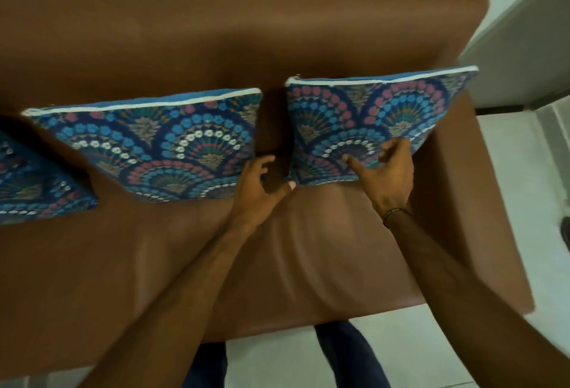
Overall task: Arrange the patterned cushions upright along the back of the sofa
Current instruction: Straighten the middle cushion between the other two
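Three blue cushions with a fan-and-flower pattern lean against the back of a brown sofa (216,36). The right cushion (364,110) stands upright; my right hand (385,175) rests on its lower front face with fingers spread. My left hand (262,187) sits in the gap between this cushion and the middle cushion (160,144), thumb touching the right cushion's lower left corner, fingers curled near the middle cushion's right edge. It grips nothing that I can see. The left cushion (34,184) is cut off by the frame's left edge.
The brown seat (216,264) stretches in front of the cushions. A white wall runs behind the sofa. White floor tiles (509,147) lie to the right and below, and my legs in dark trousers (345,353) stand at the seat's front edge.
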Demonstrator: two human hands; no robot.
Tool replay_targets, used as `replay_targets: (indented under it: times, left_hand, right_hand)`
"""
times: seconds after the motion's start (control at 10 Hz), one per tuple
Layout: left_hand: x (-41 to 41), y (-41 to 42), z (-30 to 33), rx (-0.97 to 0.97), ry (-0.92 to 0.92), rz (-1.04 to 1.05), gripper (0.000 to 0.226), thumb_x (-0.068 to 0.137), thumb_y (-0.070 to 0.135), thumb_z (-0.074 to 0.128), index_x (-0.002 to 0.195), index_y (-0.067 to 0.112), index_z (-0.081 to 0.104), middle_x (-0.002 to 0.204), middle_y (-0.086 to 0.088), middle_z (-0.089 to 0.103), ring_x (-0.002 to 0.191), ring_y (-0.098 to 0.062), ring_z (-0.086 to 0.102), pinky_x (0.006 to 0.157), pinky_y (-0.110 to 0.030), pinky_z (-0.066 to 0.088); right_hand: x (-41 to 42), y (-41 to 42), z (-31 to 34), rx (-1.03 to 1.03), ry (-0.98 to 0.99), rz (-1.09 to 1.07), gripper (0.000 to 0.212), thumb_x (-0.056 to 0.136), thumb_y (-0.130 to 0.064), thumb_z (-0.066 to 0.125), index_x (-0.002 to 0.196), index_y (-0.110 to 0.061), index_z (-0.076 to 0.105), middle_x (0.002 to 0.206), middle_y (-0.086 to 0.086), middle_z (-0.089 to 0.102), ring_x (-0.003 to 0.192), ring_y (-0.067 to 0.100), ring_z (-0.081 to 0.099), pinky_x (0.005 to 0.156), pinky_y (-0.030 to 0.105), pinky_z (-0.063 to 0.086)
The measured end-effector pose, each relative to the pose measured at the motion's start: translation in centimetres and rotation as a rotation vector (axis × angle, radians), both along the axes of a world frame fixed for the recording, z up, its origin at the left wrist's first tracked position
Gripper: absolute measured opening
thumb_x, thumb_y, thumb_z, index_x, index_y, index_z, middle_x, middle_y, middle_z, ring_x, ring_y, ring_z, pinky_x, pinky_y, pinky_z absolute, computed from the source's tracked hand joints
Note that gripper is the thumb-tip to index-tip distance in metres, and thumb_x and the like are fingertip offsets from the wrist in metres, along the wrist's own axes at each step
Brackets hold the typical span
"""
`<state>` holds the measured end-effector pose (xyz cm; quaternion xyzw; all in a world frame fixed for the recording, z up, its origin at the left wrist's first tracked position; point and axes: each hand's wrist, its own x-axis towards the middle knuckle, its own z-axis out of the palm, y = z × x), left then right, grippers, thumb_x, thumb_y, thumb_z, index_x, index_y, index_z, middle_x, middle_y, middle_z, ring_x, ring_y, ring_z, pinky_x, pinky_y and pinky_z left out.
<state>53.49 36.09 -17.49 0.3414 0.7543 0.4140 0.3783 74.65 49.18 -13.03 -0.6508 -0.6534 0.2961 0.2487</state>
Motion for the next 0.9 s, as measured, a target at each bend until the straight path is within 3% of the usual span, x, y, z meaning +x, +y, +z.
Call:
replay_targets:
  times: [0.1, 0.2, 0.3, 0.4, 0.5, 0.6, 0.7, 0.8, 0.9]
  left_hand:
    - [3.5, 6.2, -0.4, -0.002, -0.11, -0.006, 0.119, 0.063, 0.032, 0.098, 0.159, 0.025, 0.027, 0.163, -0.002, 0.037, 0.145, -0.022, 0.043, 0.116, -0.043, 0.043]
    - [4.5, 9.1, -1.4, -0.007, -0.149, -0.006, 0.133, 0.056, 0.03, 0.102, 0.159, 0.028, 0.018, 0.162, -0.001, 0.037, 0.148, -0.021, 0.04, 0.119, -0.048, 0.041]
    - [5.9, 11.5, -2.4, -0.004, -0.136, 0.103, 0.133, 0.053, 0.026, 0.102, 0.156, 0.025, 0.017, 0.156, -0.001, 0.043, 0.143, -0.022, 0.046, 0.117, -0.051, 0.043]
    - [6.5, 12.2, -3.1, 0.001, -0.133, 0.166, 0.129, 0.053, 0.031, 0.101, 0.154, 0.027, 0.02, 0.152, -0.001, 0.048, 0.139, -0.022, 0.051, 0.114, -0.052, 0.046]
    - [6.8, 12.4, -3.3, -0.012, -0.109, 0.182, 0.132, 0.048, 0.047, 0.1, 0.153, 0.031, 0.02, 0.152, 0.001, 0.049, 0.139, -0.021, 0.052, 0.114, -0.051, 0.047]
    - [7.2, 12.8, -3.5, -0.009, -0.107, 0.175, 0.121, 0.042, 0.062, 0.097, 0.139, 0.046, 0.027, 0.146, 0.008, 0.052, 0.134, -0.015, 0.055, 0.112, -0.05, 0.048]
    - [7.0, 13.1, -3.5, -0.013, -0.087, 0.155, 0.12, 0.038, 0.069, 0.094, 0.136, 0.047, 0.027, 0.143, 0.009, 0.054, 0.132, -0.015, 0.056, 0.113, -0.05, 0.048]
    - [6.5, 12.6, -0.5, -0.059, 0.003, 0.132, 0.128, 0.046, 0.062, 0.094, 0.149, 0.028, 0.025, 0.15, 0.0, 0.051, 0.138, -0.023, 0.052, 0.116, -0.051, 0.044]
    - [6.2, 11.2, 2.7, -0.024, 0.098, 0.128, 0.117, 0.063, 0.046, 0.092, 0.155, 0.022, 0.024, 0.154, -0.007, 0.045, 0.142, -0.026, 0.046, 0.119, -0.05, 0.039]
  right_hand:
    - [7.2, 6.3, 0.3, -0.074, 0.052, -0.169, 0.081, 0.058, -0.059, 0.092, 0.11, -0.021, 0.042, 0.113, 0.01, 0.06, 0.098, 0.025, 0.061, 0.084, 0.052, 0.056]
    - [10.7, 10.2, 0.2, -0.263, 0.168, -0.16, 0.102, 0.062, -0.038, 0.099, 0.14, -0.016, 0.036, 0.143, 0.012, 0.051, 0.126, 0.023, 0.055, 0.102, 0.047, 0.052]
    - [11.9, 13.5, -0.2, -0.476, 0.351, 0.127, 0.11, 0.078, -0.002, 0.088, 0.163, -0.016, 0.02, 0.157, -0.003, 0.045, 0.133, 0.0, 0.051, 0.103, 0.027, 0.052]
    - [11.5, 14.4, -0.7, -0.581, 0.392, 0.157, 0.101, 0.08, 0.001, 0.085, 0.161, -0.024, 0.029, 0.159, 0.002, 0.048, 0.139, 0.02, 0.053, 0.104, 0.046, 0.056]
    - [11.2, 14.5, -0.9, -0.615, 0.424, 0.073, 0.098, 0.08, -0.004, 0.087, 0.159, -0.03, 0.035, 0.158, 0.005, 0.049, 0.136, 0.031, 0.056, 0.101, 0.056, 0.057]
    - [11.5, 14.2, -1.7, -0.553, 0.496, 0.034, 0.101, 0.08, -0.004, 0.087, 0.16, -0.03, 0.031, 0.157, 0.004, 0.048, 0.131, 0.026, 0.057, 0.103, 0.056, 0.056]
    - [11.7, 13.8, -2.3, -0.521, 0.502, 0.048, 0.104, 0.081, -0.007, 0.087, 0.161, -0.032, 0.027, 0.154, 0.001, 0.049, 0.127, 0.022, 0.056, 0.103, 0.054, 0.055]
    - [11.2, 13.0, -0.4, -0.58, 0.483, 0.011, 0.105, 0.08, -0.015, 0.089, 0.161, -0.033, 0.027, 0.144, -0.005, 0.055, 0.131, 0.026, 0.058, 0.103, 0.053, 0.055]
    - [11.4, 12.0, 2.6, -0.528, 0.472, 0.053, 0.101, 0.08, -0.02, 0.089, 0.16, -0.028, 0.029, 0.152, 0.002, 0.053, 0.135, 0.029, 0.057, 0.109, 0.056, 0.052]
